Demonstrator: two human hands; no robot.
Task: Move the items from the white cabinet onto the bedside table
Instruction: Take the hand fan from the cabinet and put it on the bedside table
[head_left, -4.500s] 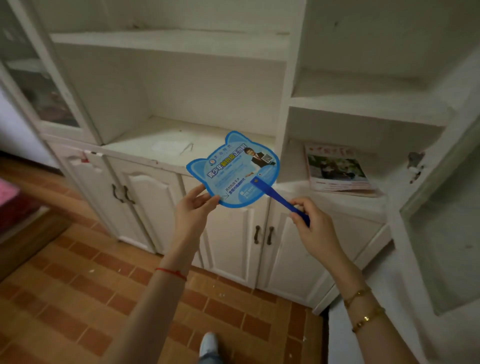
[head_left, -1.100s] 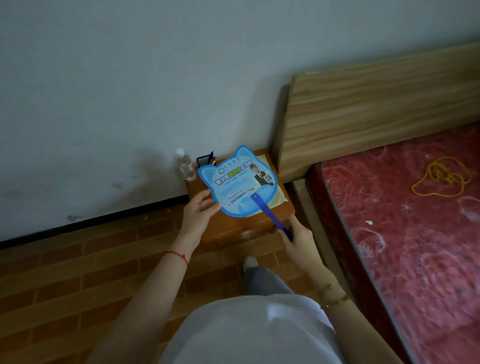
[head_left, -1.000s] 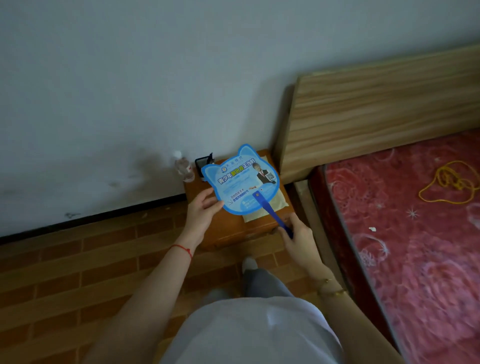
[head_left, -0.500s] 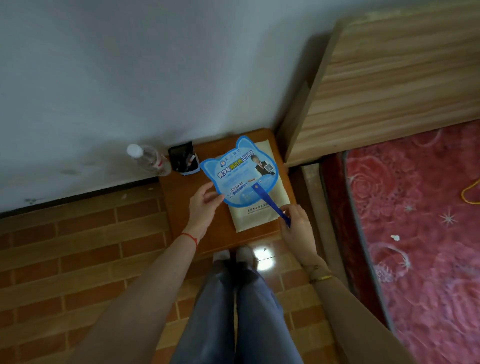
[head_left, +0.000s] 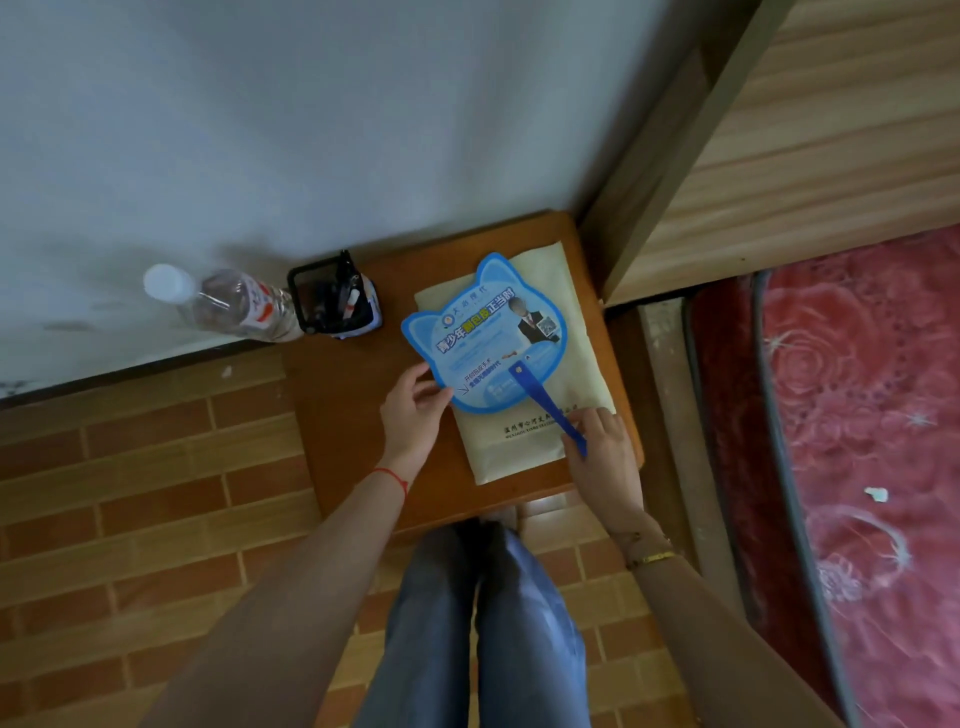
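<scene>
Fan (head_left: 488, 332) lies on bag (head_left: 524, 447) on bedside table (head_left: 353, 415), right of pen holder (head_left: 335, 304).

My bedside table (head_left: 358, 441), wood, against wall beside bed: cream bag (head_left: 524, 452) flat on top, blue fan (head_left: 488, 338) over it, black pen holder (head_left: 335, 306) at back corner; clear bottle (head_left: 234, 306) just beside it

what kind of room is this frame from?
Most likely a bedroom. A small wooden bedside table stands against the wall beside a wooden headboard, with a red patterned mattress to the right. The floor is brick-patterned tile.
</scene>
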